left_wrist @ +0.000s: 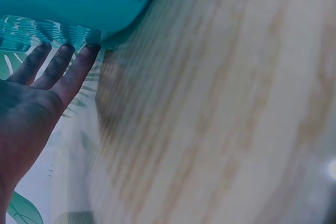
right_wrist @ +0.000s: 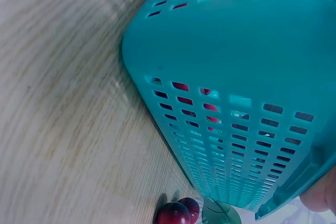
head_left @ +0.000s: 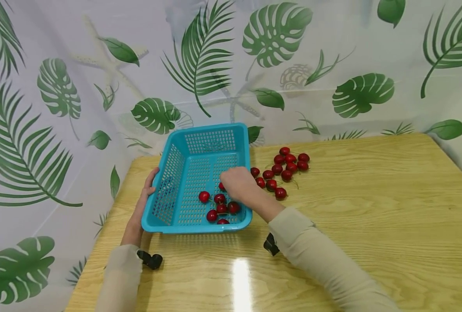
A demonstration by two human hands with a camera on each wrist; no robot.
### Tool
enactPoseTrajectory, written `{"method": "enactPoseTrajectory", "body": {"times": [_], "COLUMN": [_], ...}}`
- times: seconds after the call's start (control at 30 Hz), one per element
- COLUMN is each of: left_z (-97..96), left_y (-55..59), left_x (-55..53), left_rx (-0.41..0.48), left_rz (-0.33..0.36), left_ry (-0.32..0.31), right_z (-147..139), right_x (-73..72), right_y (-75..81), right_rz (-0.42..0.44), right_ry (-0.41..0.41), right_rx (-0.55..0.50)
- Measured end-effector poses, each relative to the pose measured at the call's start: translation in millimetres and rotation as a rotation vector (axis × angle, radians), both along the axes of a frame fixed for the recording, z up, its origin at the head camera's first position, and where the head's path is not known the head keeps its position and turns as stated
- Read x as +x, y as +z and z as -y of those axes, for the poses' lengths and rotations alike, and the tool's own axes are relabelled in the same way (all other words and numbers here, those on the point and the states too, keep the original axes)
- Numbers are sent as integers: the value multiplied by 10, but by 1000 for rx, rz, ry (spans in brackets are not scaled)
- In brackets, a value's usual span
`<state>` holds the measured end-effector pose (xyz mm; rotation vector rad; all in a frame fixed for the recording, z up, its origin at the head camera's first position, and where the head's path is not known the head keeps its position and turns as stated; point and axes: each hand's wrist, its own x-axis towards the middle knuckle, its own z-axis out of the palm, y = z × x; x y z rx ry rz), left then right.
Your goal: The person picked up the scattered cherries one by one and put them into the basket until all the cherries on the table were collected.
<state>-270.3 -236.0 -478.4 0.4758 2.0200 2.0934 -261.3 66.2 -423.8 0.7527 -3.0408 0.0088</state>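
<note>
A blue plastic basket [head_left: 164, 229] with perforated walls stands on the table, several red cherries [head_left: 221, 208] lying in its near right part. My left hand [head_left: 141, 206] rests against the basket's left side; in the left wrist view its fingers [left_wrist: 71, 80] are extended, tips touching the basket wall. Over the right rim reaches my right hand [head_left: 239, 185], fingers bent down inside the basket. A cherry [head_left: 222, 186] shows at its fingertips, partly covered by the hand. The right wrist view shows the basket's outer wall [right_wrist: 226, 51] and only a bit of the hand.
More cherries [head_left: 287, 175] with stems lie in a loose group on the wooden table [head_left: 371, 208], right of the basket. A leaf-patterned cloth [head_left: 223, 95] hangs behind and along the left. Small dark wrist cameras [head_left: 151, 260] sit at both cuffs.
</note>
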Motion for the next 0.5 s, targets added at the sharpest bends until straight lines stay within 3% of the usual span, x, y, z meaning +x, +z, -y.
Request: {"method": "enactPoseTrajectory", "body": {"times": [0.03,0.13,0.17,0.2,0.27,0.3,0.37,0.47,0.5], "left_z": [4,185,295,351,469,485,471,299,209], "left_y": [-16,-366,-580,-703,-937,-974,-947,-627,-458], "left_x": [-25,-315,-489,-585,-769,-793,-757,-498,-366], "left_rx": [12,81,128,151,200,205,215,158,107], "left_rz": [-6,-79,-108,-118,-152,-144,-135,-114,-83], "left_ry": [-3,-48,-80,-84,-121,-119,-134,-102,-61], "right_z": [1,2,2,1,1,0,-1,-3,-4], "right_x": [2,8,11,13,16,17,15,7,4], "right_y": [-2,-9,-11,-13,-16,-18,-18,-8,-4], "right_rz": [-1,-2,-3,-5,-7,-5,-4,6,11], "right_ry": [-1,-3,-2,0,4,4,3,-10,-16], "right_rx": [2,8,5,4,-6,-13,-29,-59,-71]}}
